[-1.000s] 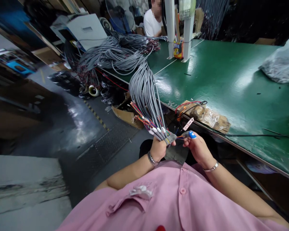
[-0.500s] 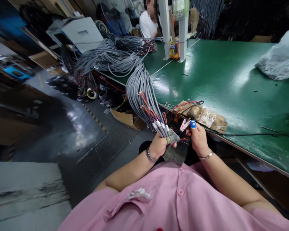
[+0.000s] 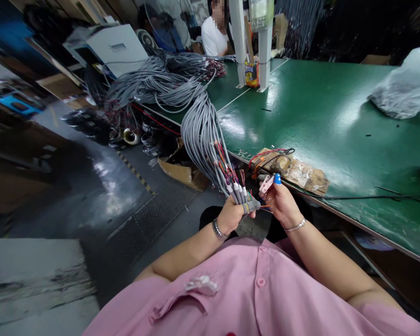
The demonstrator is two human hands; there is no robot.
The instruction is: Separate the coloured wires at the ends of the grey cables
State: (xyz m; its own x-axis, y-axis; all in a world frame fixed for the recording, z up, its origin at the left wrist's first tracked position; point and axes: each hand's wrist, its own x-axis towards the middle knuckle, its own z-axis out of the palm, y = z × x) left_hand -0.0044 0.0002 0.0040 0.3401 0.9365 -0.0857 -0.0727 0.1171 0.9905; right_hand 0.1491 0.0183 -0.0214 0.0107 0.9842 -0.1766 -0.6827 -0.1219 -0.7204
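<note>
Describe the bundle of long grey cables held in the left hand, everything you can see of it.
The bundle of long grey cables looks smooth and plastic-sheathed, many strands lying side by side. It arches from the heap on the green table, over the edge and down to the left hand, which grips it near its ends. Just above the grip, white bands mark several sheath ends; beyond them, thin loose wires in red, orange and purple fan upward. The strand count is too dense to tell.

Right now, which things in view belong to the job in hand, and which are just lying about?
In the job:
left hand
grey cables
right hand
pink clip

Apparently just lying about:
plastic bag
yellow packet
open cardboard box
</note>
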